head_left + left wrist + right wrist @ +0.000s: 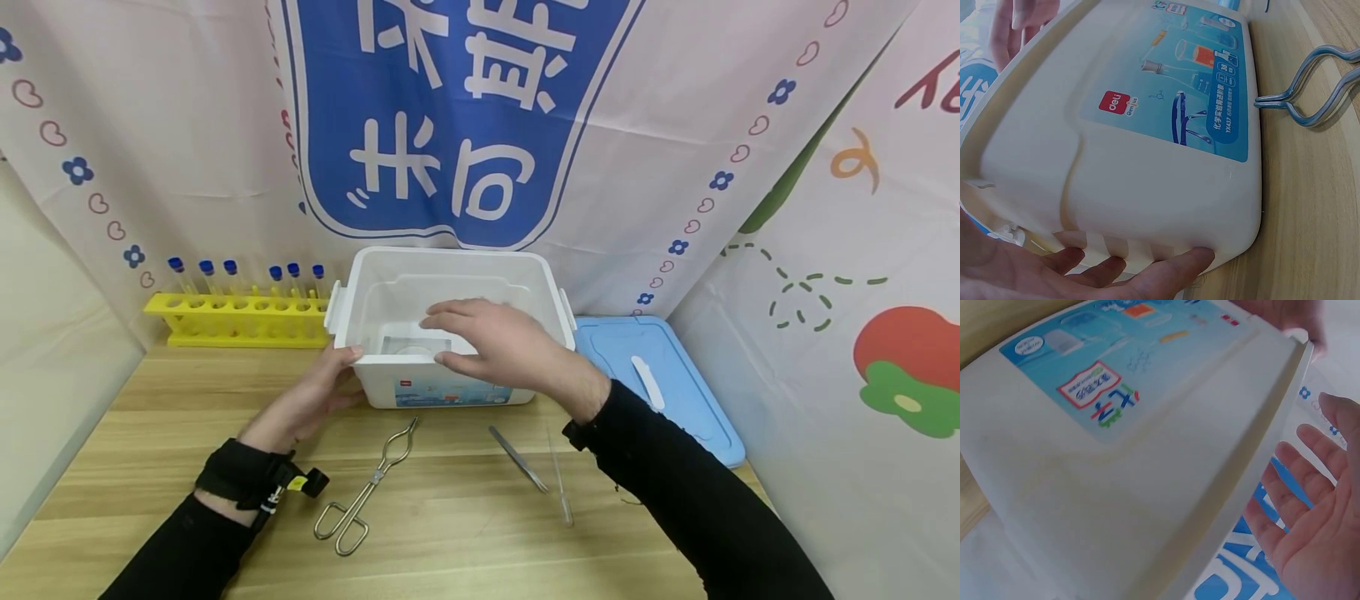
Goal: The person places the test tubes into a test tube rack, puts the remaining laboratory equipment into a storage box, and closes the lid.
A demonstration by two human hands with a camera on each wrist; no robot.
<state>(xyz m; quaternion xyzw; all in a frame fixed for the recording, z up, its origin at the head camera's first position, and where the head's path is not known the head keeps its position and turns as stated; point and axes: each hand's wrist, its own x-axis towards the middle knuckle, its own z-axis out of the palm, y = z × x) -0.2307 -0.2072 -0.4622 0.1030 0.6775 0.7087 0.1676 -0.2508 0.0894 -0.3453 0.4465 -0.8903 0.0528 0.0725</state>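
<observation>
A white plastic box stands without its lid, a blue picture label on its front wall. At the box's front left corner, my left hand grips it: the thumb lies over the rim and the fingers press the outer side wall. My right hand hovers over the box's front rim with its fingers spread and holds nothing. Part of the box's inside is hidden behind it. A flat, clear greyish item lies on the box floor; its kind cannot be made out.
Left of the box stands a yellow test tube rack with several blue-capped tubes. Crucible tongs, tweezers and a clear plastic dropper lie in front. A blue lid lies at the right. Printed cloth hangs behind.
</observation>
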